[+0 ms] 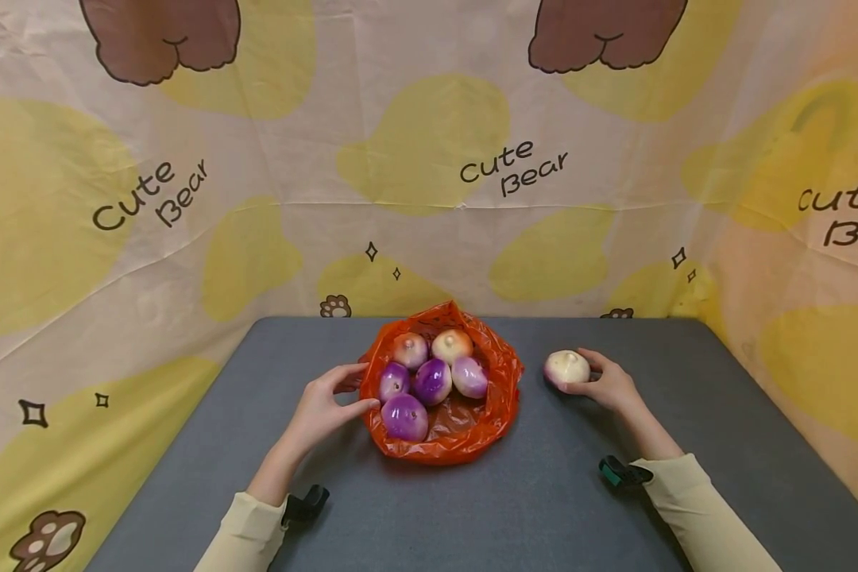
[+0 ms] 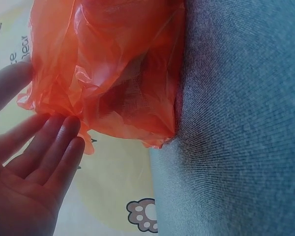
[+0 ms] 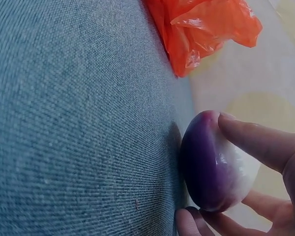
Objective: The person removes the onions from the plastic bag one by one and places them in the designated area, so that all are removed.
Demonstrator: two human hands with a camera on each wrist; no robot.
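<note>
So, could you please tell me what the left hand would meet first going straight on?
The left hand would meet the bag first; they seem to touch at its side, though depth is unclear.

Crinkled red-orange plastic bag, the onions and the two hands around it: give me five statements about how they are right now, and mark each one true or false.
1. The left hand touches the side of the crinkled red-orange plastic bag. True.
2. Six round, glossy purple-and-white onions show inside the bag. True.
3. The right hand is inside the bag. False: it grips a round, white-topped purple onion outside the bag, to its right.
4. The bag is tied shut at the top. False: its mouth is wide open.
5. The bag stands on a flat grey table. True.
</note>
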